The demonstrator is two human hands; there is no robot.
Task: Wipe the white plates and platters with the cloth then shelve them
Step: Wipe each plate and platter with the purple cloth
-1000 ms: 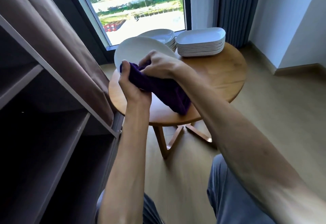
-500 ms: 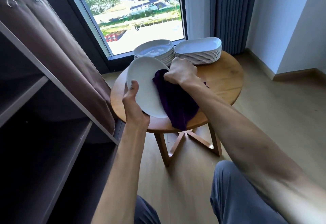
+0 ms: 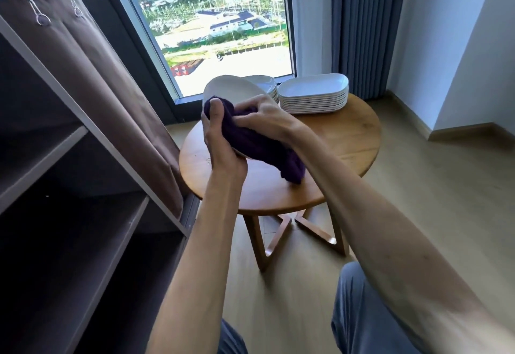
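Note:
My left hand (image 3: 221, 142) grips the near rim of a round white plate (image 3: 232, 89) held tilted above the table, its thumb lying over the cloth. A dark purple cloth (image 3: 264, 147) covers the plate's near face and hangs down to the right. My right hand (image 3: 263, 115) clutches the cloth against the plate. Behind them a stack of round white plates (image 3: 269, 86) and a stack of oblong white platters (image 3: 313, 94) stand at the back of the table.
The round wooden table (image 3: 342, 136) stands on crossed legs by the window. A dark open shelf unit (image 3: 92, 214) with a brown fabric cover rolled aside fills the left. Blue curtain at back right; wood floor to the right.
The plate has tipped from facing me to lying flatter, and the cloth with my right hand has swept leftward across it to my left thumb.

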